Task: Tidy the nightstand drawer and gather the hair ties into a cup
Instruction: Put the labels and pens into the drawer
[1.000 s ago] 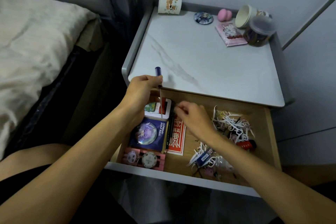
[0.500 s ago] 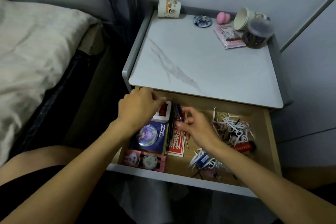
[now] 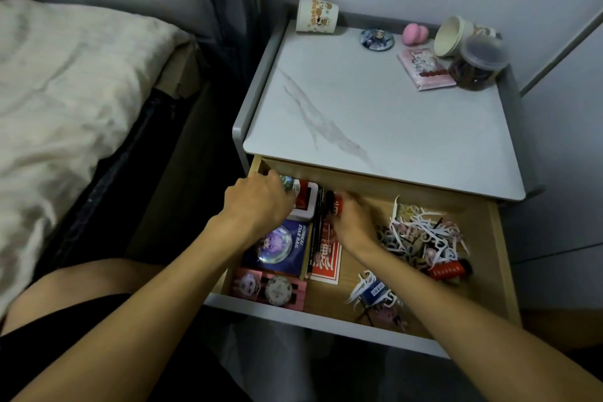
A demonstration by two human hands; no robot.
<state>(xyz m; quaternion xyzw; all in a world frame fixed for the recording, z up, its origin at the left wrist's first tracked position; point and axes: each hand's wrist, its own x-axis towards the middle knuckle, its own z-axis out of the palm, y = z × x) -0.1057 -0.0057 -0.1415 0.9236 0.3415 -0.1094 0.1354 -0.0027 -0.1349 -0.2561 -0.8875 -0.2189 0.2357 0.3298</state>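
Note:
The wooden drawer (image 3: 504,274) stands pulled out under the marble nightstand top (image 3: 375,127). A tangle of hair ties (image 3: 396,238) and white plastic picks lies in its right half. My left hand (image 3: 261,202) reaches into the back left corner, fingers curled down over a white box (image 3: 305,202); its grip is hidden. My right hand (image 3: 354,220) pinches the top of the dark pens (image 3: 318,232) lying beside a red packet (image 3: 326,263). One paper cup (image 3: 316,18) lies on its side at the top's back left, another (image 3: 453,36) at the back right.
A blue card pack (image 3: 277,248) and a pink badge card (image 3: 270,287) fill the drawer's left. A red tube (image 3: 448,269) and more picks (image 3: 375,292) lie front right. On top sit a clear lidded jar (image 3: 479,65), pink packet (image 3: 424,70), round badge (image 3: 377,39) and pink sponge (image 3: 415,33). The bed (image 3: 65,108) is left.
My left hand has come down from above the top's edge into the drawer's back left corner. The blue-capped pen it held now lies in the drawer by my right hand.

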